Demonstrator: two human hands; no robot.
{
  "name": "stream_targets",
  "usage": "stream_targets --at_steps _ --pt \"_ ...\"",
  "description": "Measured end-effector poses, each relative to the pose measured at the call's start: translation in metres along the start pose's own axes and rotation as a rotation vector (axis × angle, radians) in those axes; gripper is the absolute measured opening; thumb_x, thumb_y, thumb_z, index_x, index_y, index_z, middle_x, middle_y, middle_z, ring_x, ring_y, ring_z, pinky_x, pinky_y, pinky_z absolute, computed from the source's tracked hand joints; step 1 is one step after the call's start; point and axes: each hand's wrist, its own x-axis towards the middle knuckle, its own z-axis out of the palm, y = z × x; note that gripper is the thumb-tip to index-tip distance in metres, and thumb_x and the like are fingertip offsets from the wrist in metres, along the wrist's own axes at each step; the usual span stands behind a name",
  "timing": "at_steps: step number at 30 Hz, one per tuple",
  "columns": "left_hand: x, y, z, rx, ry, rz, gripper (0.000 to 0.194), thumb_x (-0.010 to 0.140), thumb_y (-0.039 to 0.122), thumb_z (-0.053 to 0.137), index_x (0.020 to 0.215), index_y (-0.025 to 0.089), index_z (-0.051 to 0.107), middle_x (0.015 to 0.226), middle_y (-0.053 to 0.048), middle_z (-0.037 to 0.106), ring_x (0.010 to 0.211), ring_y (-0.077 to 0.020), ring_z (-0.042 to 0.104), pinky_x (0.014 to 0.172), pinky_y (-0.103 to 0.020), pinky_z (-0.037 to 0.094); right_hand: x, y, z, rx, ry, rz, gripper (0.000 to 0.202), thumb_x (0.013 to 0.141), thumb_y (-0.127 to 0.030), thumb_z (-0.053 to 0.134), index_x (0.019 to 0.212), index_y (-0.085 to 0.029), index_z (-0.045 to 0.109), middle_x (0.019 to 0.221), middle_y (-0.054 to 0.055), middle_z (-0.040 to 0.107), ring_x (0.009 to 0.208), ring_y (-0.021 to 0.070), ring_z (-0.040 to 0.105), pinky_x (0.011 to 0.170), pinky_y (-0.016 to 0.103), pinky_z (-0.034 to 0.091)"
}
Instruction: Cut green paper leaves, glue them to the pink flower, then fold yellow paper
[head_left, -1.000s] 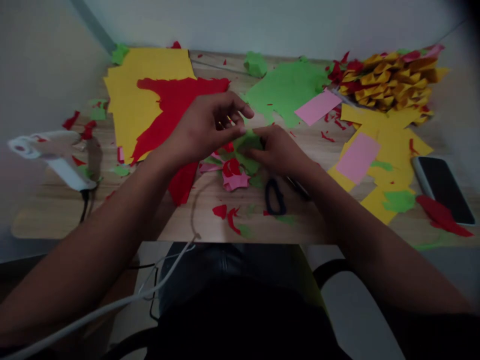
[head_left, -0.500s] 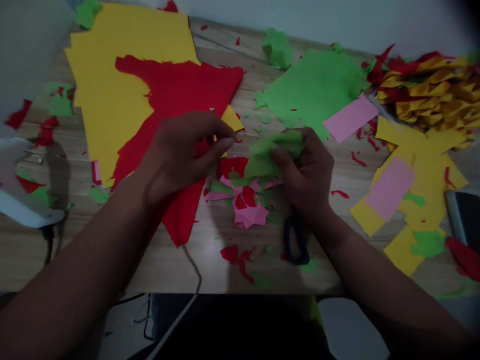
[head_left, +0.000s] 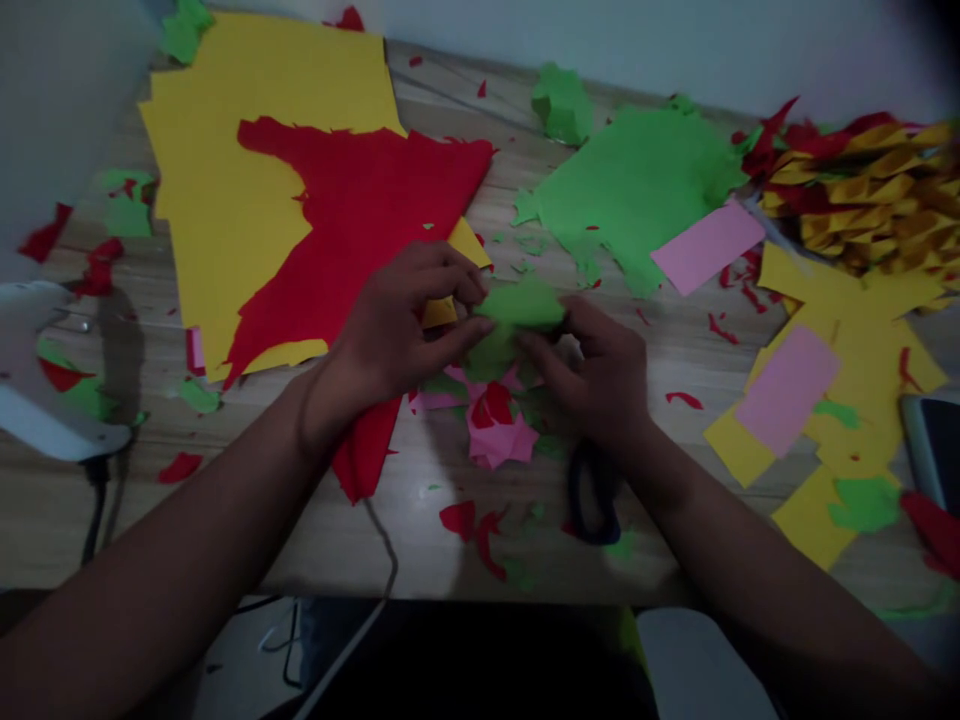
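Between my two hands is a small piece of green paper [head_left: 523, 303], bent along its upper part. My left hand [head_left: 409, 325] pinches its left edge between thumb and fingers. On the right edge, my right hand [head_left: 592, 365] grips it the same way. Just below the green paper lies a pink paper flower shape [head_left: 501, 440] with red paper in its middle, partly hidden by the green piece. The dark handle of what looks like scissors [head_left: 592, 500] rests under my right wrist; the rest of it is covered.
Yellow sheets [head_left: 217, 200] lie at the left beneath a torn red sheet [head_left: 375, 190]. Behind my right hand is a green sheet [head_left: 637, 180]. A heap of folded yellow pieces [head_left: 877, 190] sits far right, near pink rectangles [head_left: 787, 390]. A white corded device [head_left: 52, 370] stands left.
My left hand has moved right and taken hold of the green paper's left edge. The paper is now folded over, and my right hand has lowered slightly.
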Motion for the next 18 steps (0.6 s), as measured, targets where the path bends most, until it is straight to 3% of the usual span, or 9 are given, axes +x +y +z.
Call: stream_targets --at_steps 3,7,10,14,18 --pt "0.000 0.005 0.003 -0.021 0.078 -0.019 0.009 0.085 0.025 0.071 0.085 0.021 0.064 0.097 -0.005 0.069 0.094 -0.0202 0.067 0.086 -0.038 0.055 0.001 -0.001 -0.003 -0.034 -0.020 -0.033 0.011 0.088 -0.028 0.064 0.078 -0.023 0.064 0.072 0.000 0.062 0.072 0.0175 0.060 0.069 0.031 0.050" --pt "-0.002 0.012 0.006 -0.058 0.128 -0.136 0.004 0.091 0.026 0.066 0.092 0.022 0.065 0.090 -0.001 0.072 0.084 -0.0175 0.068 0.077 -0.033 0.055 0.001 -0.004 -0.006 -0.023 -0.067 -0.038 0.013 0.088 -0.030 0.064 0.078 -0.023 0.063 0.074 0.002 0.062 0.077 0.0195 0.060 0.072 0.034 0.049" --pt "-0.003 0.014 0.004 -0.014 0.046 -0.113 0.004 0.091 0.024 0.065 0.094 0.022 0.067 0.090 0.001 0.074 0.082 -0.0165 0.069 0.075 -0.031 0.054 0.001 -0.005 -0.006 0.020 -0.029 -0.022 0.011 0.088 -0.033 0.066 0.086 -0.022 0.064 0.081 0.002 0.065 0.076 0.0188 0.060 0.071 0.033 0.048" --pt "-0.003 0.013 0.000 0.074 -0.043 -0.045 0.014 0.086 0.015 0.068 0.099 0.020 0.069 0.090 0.002 0.074 0.080 -0.0159 0.067 0.073 -0.030 0.051 0.002 -0.001 -0.005 0.017 -0.013 0.031 0.013 0.087 -0.029 0.065 0.078 -0.021 0.062 0.075 0.001 0.064 0.071 0.0166 0.058 0.069 0.031 0.045" --pt "-0.002 0.011 -0.004 0.099 -0.119 0.009 0.014 0.086 0.018 0.067 0.100 0.020 0.069 0.079 0.001 0.070 0.070 -0.0150 0.064 0.064 -0.030 0.050 0.003 0.003 -0.003 -0.053 -0.037 0.106 0.009 0.085 -0.027 0.066 0.080 -0.021 0.064 0.074 0.000 0.063 0.069 0.0164 0.057 0.067 0.030 0.044"
